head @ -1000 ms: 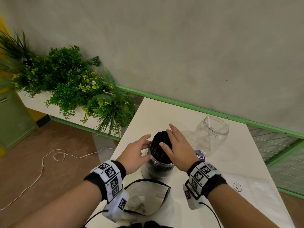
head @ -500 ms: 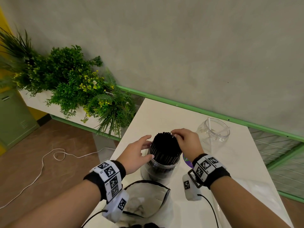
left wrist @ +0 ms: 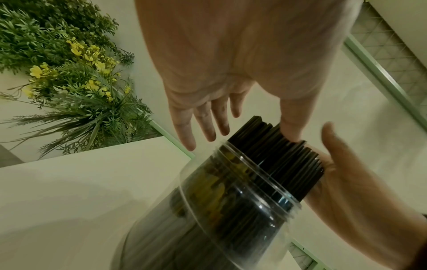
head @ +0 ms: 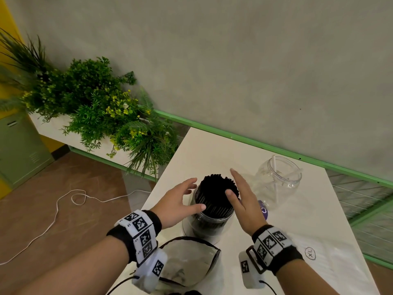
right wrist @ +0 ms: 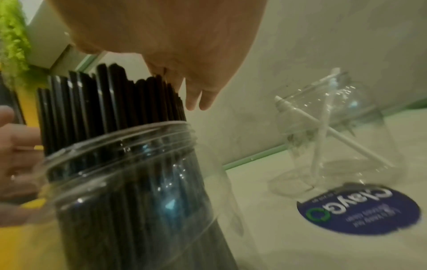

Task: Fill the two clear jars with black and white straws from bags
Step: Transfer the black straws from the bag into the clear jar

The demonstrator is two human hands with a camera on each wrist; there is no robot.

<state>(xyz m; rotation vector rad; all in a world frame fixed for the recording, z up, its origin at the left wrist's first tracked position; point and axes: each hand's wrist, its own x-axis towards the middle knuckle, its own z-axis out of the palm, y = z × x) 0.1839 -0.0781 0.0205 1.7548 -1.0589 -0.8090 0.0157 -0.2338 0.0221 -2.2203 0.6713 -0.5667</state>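
Note:
A clear jar [head: 209, 225] packed with black straws [head: 217, 189] stands on the white table [head: 204, 150]. My left hand [head: 179, 200] is spread beside the straws on the left, thumb against them. On their right side my right hand [head: 243, 198] lies flat with straight fingers, thumb on the tops. The wrist views show the same jar [left wrist: 219, 210] [right wrist: 129, 182], its straws [left wrist: 277, 155] [right wrist: 104, 100] sticking out above the rim. A second clear jar [head: 278, 182] [right wrist: 335, 137] at the back right holds a few white straws [right wrist: 323, 138].
A limp clear bag with a black rim [head: 187, 260] lies in front of the jar. A clear bag marked XL [head: 319, 262] lies at the right. A purple round sticker [right wrist: 355, 208] sits between the jars. Green plants [head: 102, 116] stand left of the table.
My right hand has gone from curled fingers at the far edge of the straw tops to a flat hand along the bundle's right side. The left hand has barely moved.

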